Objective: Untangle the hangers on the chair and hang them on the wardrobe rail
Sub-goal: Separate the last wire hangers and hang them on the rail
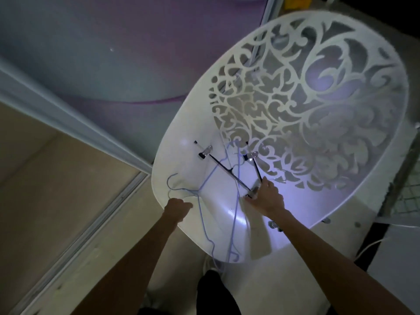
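Near edge: I see both forearms reaching forward from the bottom of the view, over a pale floor (109,223) and a dark trouser leg.
Left hand (178,206): I see its fingers curled at the near-left rim of the chair, closed round the lilac wire hanger by its neck; the grip is a fist-like hold.
Lilac wire hanger (200,214): thin wire, its hook rising to the left of the left hand, its body trailing toward me across the seat and past the chair's near edge. More lilac wire loops cross it toward the middle of the seat; I cannot tell how many hangers these make.
Right hand (267,197): I see its fingers bent down onto the near end of the black clip hanger, pinching it at the clip; the grip is closed on that hanger.
Black clip hanger (227,171): a dark bar running from the right hand far-left across the seat, with a clear clip near its far end. A second dark bar with a clip lies just right of it, angled to the same hand.
Chair (341,201): white, rounded shell, lit by a bright spot on the seat; its far back is cut through with a scroll pattern.
Far left: a pale purple-tinted panel (91,53) with a light frame.
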A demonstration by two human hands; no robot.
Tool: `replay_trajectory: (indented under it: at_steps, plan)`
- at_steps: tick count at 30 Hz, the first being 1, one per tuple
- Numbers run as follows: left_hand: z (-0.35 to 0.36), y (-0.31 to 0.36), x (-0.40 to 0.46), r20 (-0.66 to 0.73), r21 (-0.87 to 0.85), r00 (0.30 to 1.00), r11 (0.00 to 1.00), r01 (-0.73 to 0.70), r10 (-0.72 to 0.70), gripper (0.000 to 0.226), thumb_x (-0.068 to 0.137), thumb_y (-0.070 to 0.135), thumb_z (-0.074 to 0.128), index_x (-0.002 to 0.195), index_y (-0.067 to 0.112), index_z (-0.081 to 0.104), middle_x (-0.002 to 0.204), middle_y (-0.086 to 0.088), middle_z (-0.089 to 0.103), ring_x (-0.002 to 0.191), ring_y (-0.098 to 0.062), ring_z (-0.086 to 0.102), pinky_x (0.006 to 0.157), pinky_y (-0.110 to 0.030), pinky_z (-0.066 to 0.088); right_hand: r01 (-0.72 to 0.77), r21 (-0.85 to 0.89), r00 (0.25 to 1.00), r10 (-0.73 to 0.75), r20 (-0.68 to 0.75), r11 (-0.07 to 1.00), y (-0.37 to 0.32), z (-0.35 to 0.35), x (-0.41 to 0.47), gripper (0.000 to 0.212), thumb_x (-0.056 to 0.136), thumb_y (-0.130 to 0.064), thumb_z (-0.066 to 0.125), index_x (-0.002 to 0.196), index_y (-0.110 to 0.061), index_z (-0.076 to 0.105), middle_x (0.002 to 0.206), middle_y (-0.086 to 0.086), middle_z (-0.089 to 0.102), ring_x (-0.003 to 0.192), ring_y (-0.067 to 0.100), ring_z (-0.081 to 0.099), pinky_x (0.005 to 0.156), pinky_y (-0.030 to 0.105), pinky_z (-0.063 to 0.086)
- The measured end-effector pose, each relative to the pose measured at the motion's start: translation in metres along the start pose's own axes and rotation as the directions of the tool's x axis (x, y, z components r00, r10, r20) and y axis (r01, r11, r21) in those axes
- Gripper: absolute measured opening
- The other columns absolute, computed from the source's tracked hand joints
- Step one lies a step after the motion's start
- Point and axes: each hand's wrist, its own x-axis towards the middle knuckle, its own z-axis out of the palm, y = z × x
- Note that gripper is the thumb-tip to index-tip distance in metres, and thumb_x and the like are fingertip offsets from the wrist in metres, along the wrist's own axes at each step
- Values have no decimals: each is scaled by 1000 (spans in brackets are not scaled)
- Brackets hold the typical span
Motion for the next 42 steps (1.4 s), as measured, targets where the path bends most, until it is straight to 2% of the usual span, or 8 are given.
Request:
replay_trajectory:
  at_steps: [3,8,12,18,21,28,32,42]
  plan:
    - [19,-6,21,-31,-75,999,996,-45,43,84,60,40,75,128,-3,51,121,-22,61,112,-32,60,95,-41,50,3,27,995,-1,-104,1000,2,17,15,80,77,-41,68,136,-5,27,128,13,42,121,30,41,93,40,40]
    - [48,-11,40,-5,-29,998,998,-61,61,20,81,21,71,90,6,61,72,-6,66,60,-10,66,64,-31,56,28,385,997,2,-77,923,6,30,27,35,72,-23,64,101,-22,45,91,-2,52,80,20,57,75,34,48]
    - [46,-14,46,-77,-56,993,995,-88,84,20,84,20,67,66,12,64,42,10,61,40,-1,61,65,-32,59,-34,574,990,107,-94,818,4,21,28,33,76,-22,64,104,-26,48,81,-5,60,76,16,58,73,30,46]
    - [29,12,56,-86,-49,971,972,-230,225,26,81,34,59,77,9,60,74,-8,66,93,-37,66,81,-41,50,24,560,927,191,-322,828,20,6,32,35,84,-17,54,118,-24,47,88,-3,57,82,20,57,72,30,40]
    - [20,28,50,-132,-200,964,946,-255,232,31,89,26,53,105,-2,53,97,-24,62,67,-32,63,55,-28,49,59,593,937,160,-310,803,30,13,31,39,86,-11,52,123,-18,46,105,4,56,87,21,56,78,35,45]
    - [-31,16,40,-296,-128,886,904,-408,358,15,101,17,33,96,12,46,65,-9,45,37,-12,42,37,-16,33,76,829,950,212,-229,554,33,23,27,20,89,0,50,102,-15,50,90,11,52,78,19,51,69,22,46]
    - [-60,10,35,-410,27,771,852,-523,487,22,101,18,33,103,13,54,59,-3,37,45,-13,33,47,-24,26,18,754,943,241,-232,656,35,26,33,23,88,0,49,109,-10,49,92,9,56,84,23,53,75,32,42]
    - [-57,25,-27,-97,-226,900,872,-435,424,14,101,15,36,103,13,50,62,-1,33,26,1,28,33,-6,22,-187,163,982,182,46,969,13,11,16,50,91,-22,48,137,-9,33,134,19,41,126,36,40,105,45,35]
